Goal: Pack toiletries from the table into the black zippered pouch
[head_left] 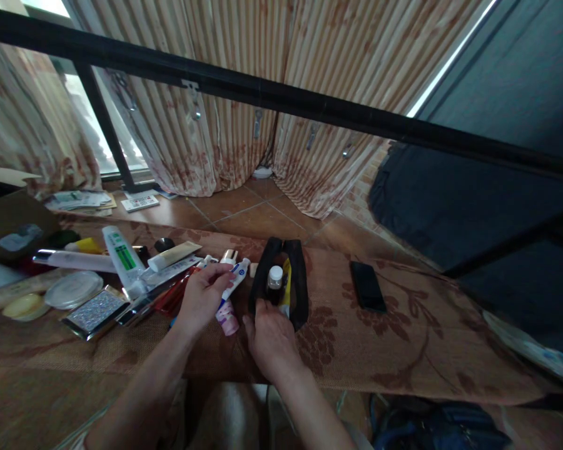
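- Your left hand pinches a white-and-blue tube between thumb and fingers, just left of the black pouch.
- Your right hand touches the pouch's near side, fingers bent; you can't tell from here whether they grip it.
- Inside the pouch, a white-capped bottle stands beside something yellow.
- A pink patterned cylinder lies on the surface between your hands.
- A phone lies right of the pouch.
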A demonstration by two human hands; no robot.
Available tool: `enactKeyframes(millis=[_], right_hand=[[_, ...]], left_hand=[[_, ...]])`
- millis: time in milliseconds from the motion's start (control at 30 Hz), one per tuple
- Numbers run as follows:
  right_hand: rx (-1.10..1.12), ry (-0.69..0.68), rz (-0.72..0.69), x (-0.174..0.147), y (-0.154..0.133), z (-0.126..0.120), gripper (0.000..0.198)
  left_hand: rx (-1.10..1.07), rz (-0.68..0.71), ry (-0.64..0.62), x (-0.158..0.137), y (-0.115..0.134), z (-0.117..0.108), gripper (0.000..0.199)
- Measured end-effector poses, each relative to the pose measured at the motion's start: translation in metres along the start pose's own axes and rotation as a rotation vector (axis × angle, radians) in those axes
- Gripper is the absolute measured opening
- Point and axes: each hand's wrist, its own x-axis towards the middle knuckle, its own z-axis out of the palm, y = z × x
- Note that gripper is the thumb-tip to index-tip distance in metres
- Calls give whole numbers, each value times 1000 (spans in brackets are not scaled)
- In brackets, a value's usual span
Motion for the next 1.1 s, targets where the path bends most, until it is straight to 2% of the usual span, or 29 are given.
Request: enactKeyframes(millis=[233,367,500,700,800,900,1033,1100], right_hand=[[-56,-39,23,3,-2,3,26],[-66,-17,3,3,-1,8,26],[-86,-10,7,3,1,12,24],[-112,-22,3,3,1,14,23],[-137,-26,6,4,0,15,24],[-157,-32,2,5,0,15,23],[-176,-32,3,4,1,16,23],[-185,-30,-5,4,1,17,25]], left_hand=[[248,126,-28,8,-18,-21,20],[520,155,-85,-4,-18,-17,22],[832,274,-169,-14,-22,-11,30],[1114,306,-261,-32,-26,-4,39],[1206,297,-300,-41,-22,-2,43],[1237,283,-393,-43,-19,-6,46],[1206,345,-543,-38,-20,-16,27],[1206,374,-560,-34,-22,-19,23]])
